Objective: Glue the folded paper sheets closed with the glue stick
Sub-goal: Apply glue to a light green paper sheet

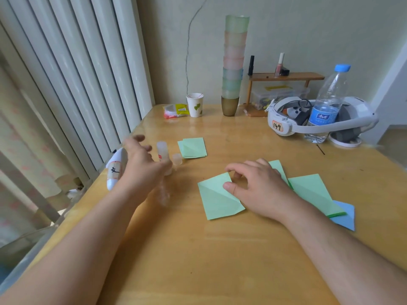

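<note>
While the wooden surface (220,249) fills most of the head view, two bare forearms are seen reaching onto it from the 6 o'clock edge. The left hand (141,164) is blurred, with its fingers spread apart and relaxed beside the translucent glue stick with a red-and-white label (163,154); whether the stick is touched cannot be told from the blur, and nothing is seen clamped in that grip. The stick stands upright at about 10 o'clock from the middle of the surface, and its small clear cap (177,159) stands just beside it at 3 o'clock.

The right hand (257,183) is laid on a folded light-green paper sheet (218,199) near the centre, with the thumb pressed on the folded flap and the curled fingertips pinching its upper corner. Further folded green sheets (312,192) are partly covered by that hand and wrist, at 3 o'clock from it, with a blue folded sheet (345,219) under their lower end. A small stack of folded green sheets (193,147) is set at 12 o'clock from the first sheet, near the cap.

At the far edge, around 1 o'clock, a clear plastic water bottle with a blue cap (328,106) is seen standing inside a white headset band (308,126). A white paper cup (195,105) and a tall stack of pastel plastic cups (234,62) are placed at 12 o'clock.
</note>
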The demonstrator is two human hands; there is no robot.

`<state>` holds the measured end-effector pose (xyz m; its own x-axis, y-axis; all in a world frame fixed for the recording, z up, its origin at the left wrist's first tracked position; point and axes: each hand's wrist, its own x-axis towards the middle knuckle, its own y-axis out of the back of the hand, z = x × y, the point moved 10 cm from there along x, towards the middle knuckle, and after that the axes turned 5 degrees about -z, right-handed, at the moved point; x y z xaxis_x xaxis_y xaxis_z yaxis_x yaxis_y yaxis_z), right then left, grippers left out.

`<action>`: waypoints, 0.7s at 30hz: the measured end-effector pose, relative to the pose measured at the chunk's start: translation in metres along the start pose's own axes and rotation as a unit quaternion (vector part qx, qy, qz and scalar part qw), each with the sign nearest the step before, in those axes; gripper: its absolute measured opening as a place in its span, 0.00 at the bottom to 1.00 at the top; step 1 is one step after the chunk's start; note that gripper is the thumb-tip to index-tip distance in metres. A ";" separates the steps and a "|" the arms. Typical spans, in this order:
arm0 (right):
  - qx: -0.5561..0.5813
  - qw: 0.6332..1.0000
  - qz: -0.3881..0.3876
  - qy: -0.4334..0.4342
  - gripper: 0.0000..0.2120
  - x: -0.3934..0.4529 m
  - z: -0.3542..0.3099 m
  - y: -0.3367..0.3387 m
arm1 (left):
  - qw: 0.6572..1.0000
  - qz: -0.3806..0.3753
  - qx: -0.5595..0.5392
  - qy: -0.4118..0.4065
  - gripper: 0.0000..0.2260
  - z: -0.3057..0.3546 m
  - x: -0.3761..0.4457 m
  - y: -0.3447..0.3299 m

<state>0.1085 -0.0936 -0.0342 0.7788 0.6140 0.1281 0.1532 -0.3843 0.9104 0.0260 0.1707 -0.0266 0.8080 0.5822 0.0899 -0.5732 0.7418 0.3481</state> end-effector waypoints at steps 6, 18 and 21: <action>0.045 0.999 -0.009 -0.006 0.22 -0.001 -0.007 -0.004 | 0.996 -0.036 0.077 0.021 0.18 -0.014 0.008 -0.006; 0.374 0.918 0.131 -0.014 0.12 -0.005 0.020 0.030 | 0.987 -0.097 -0.107 -0.068 0.13 0.012 -0.007 -0.036; 0.321 0.945 0.033 0.053 0.14 -0.006 0.003 0.023 | 0.985 -0.109 -0.105 -0.085 0.12 0.017 -0.014 -0.044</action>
<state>0.1090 -0.1087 -0.0155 0.7392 0.6268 0.2465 0.4707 -0.7425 0.4766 0.0424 0.1248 -0.0276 0.9161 0.3504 0.1947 -0.3843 0.9059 0.1780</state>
